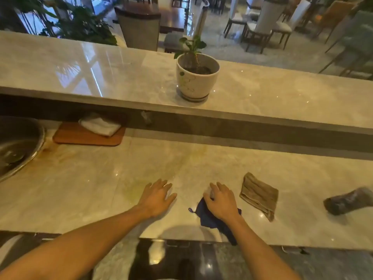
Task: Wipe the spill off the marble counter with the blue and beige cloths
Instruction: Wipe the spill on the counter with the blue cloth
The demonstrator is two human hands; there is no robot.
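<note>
Likely to smear the yellowish spill (131, 194): right hand (221, 201) spread flat on blue cloth (210, 218), left hand (156, 197) open beside spill, beige cloth (259, 196) beyond unused.

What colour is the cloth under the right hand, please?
Dark navy blue cloth, seen in the head view, under the right hand.
</note>
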